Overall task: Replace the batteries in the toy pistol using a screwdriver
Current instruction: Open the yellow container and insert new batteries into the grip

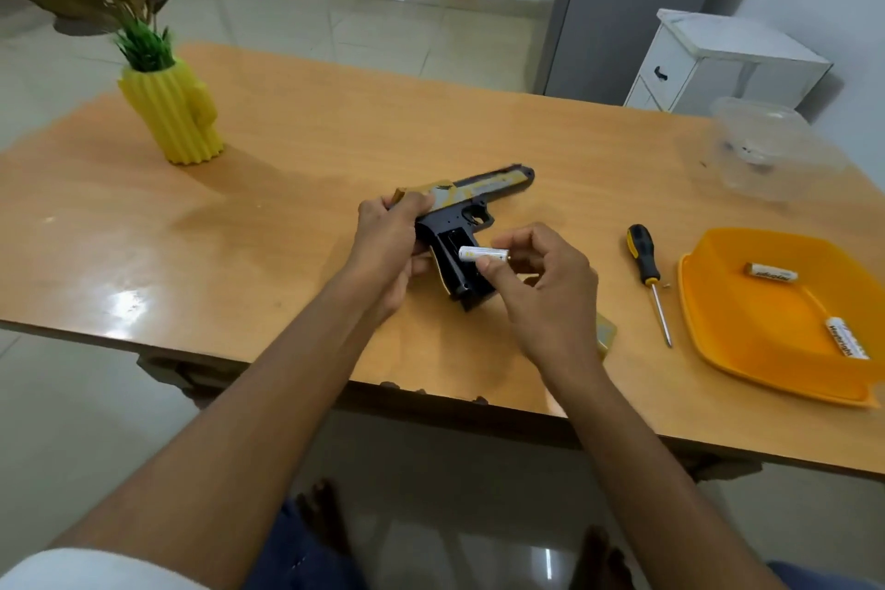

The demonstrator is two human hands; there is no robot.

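Gripping the rear of the black and gold plastic toy pistol (459,211), the left hand (388,244) has its fingers curled round the back of the slide and the top of the grip, holding the toy tilted just above the light brown wooden table (297,149). The barrel points toward two o'clock, and the grip hangs toward five o'clock with its dark battery compartment open and facing up.

At three o'clock of the left hand, the right hand (541,287) pinches a white cylindrical battery (481,253) between thumb and forefinger, the other fingers loosely curled. This battery lies across the open compartment, its free end pointing to nine o'clock, right over the grip and just beside the left hand's fingers.

At three o'clock of the right hand, well apart from it, a black and yellow handled screwdriver (647,275) lies flat on the table, its metal shaft pointing toward five o'clock. A tiny screw (665,285) sits just beside the shaft. Farther on at three o'clock stands an orange plastic tray (718,302) holding two more white batteries (772,273), well apart from each other.

At eleven o'clock of the pistol stands a ribbed yellow cactus-shaped vase (172,115) with green leaves. At two o'clock, near the table's far edge, sits a clear plastic container (766,149). A small yellowish flat piece (607,334) peeks out under the right wrist; what it is cannot be told.
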